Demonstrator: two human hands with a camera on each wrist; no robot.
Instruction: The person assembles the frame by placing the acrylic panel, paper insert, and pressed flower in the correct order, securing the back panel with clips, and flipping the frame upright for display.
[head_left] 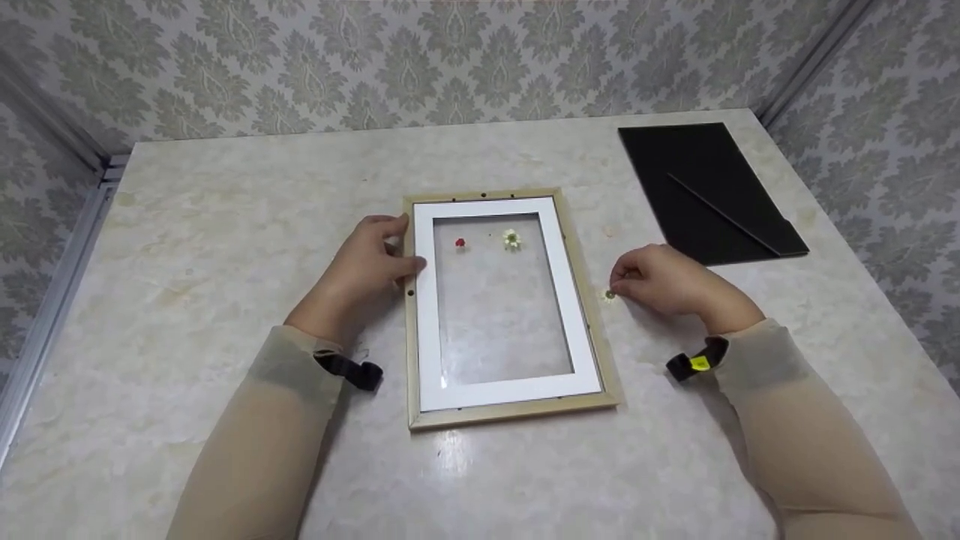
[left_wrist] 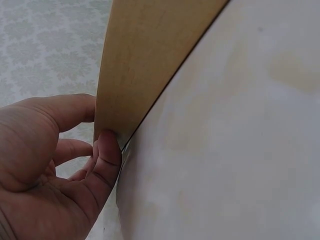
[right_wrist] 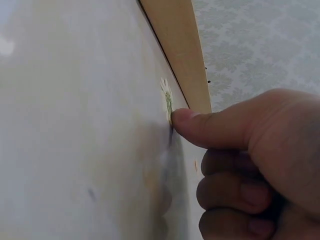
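Note:
A wooden picture frame (head_left: 413, 360) with a white mat (head_left: 495, 394) lies on the table, a clear pane in its opening. Near the pane's top are a small red flower (head_left: 460, 243) and a pale daisy-like flower (head_left: 511, 239). My left hand (head_left: 356, 266) grips the frame's left side, thumb over the edge, fingers along its outer face. Right of the frame, my right hand (head_left: 667, 281) pinches another small pale flower (right_wrist: 166, 95) between thumb and index finger, close over the table. The other fingers of that hand are curled in.
A black backing board (head_left: 675, 157) with a thin strut (head_left: 720, 211) lies at the back right of the marbled table (head_left: 247, 195). Patterned walls (head_left: 465, 60) stand behind and at both sides. Each wrist wears a black strap (head_left: 349, 367).

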